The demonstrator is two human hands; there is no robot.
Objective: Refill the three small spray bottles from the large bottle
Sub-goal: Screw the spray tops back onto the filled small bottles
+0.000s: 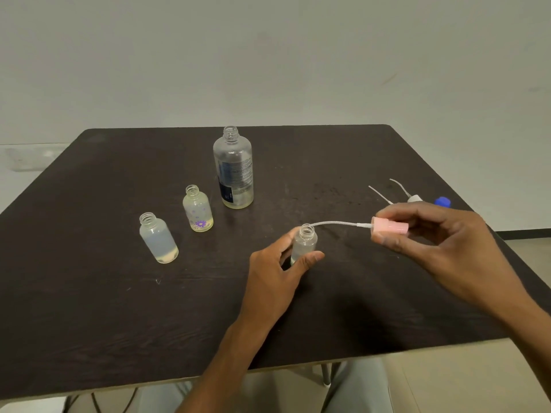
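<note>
Stood upright near the middle of the dark surface point(89, 323): a small clear bottle point(304, 244), uncapped, gripped low on its body between thumb and fingers of the left hand point(274, 281). Held just to its right, lifted off the surface: a pink spray cap point(389, 227), pinched between thumb and fingertips of the right hand point(441, 242), lying sideways with its thin white tube point(337, 223) arching left, the tube's tip right at the bottle's open mouth. Could not tell whether the tip was inside the neck or only touching the rim.

Farther left, well apart from both hands: a second small bottle point(158, 238), frosted, open, tilted in the wide view, with a little liquid at the bottom. Behind it, a third small bottle point(197, 208) with purple flower print, also open. Behind that, the large bottle point(234, 169), uncapped, labelled, with only a shallow layer of yellowish liquid.

Beyond the right hand, near the surface's right edge: two white spray caps point(414, 198) with tubes, lying flat, and a blue cap point(442, 201).
</note>
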